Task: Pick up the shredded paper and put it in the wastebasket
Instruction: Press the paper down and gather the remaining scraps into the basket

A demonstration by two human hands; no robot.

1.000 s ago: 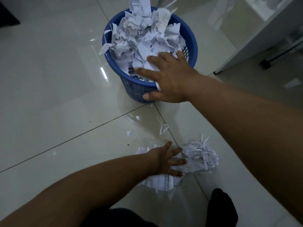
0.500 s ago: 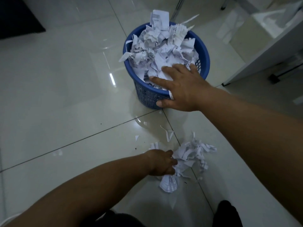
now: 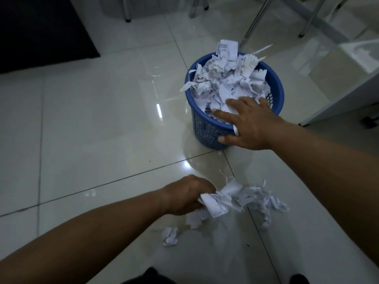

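Shredded paper [image 3: 242,198]: white bunch, gripped at its left end by left hand [image 3: 184,196], fingers curled tight around it; loose strips trailing rightward above the tiled floor [image 3: 92,119]. Crumpled scrap [image 3: 169,236]: apart on the tile, just below that hand. Wastebasket [image 3: 207,130]: blue, upright, heaped past the rim with torn paper [image 3: 225,83], well beyond the bunch. Right hand [image 3: 250,124]: flat, fingers spread on the torn paper at the near rim, thumb outside the wall.
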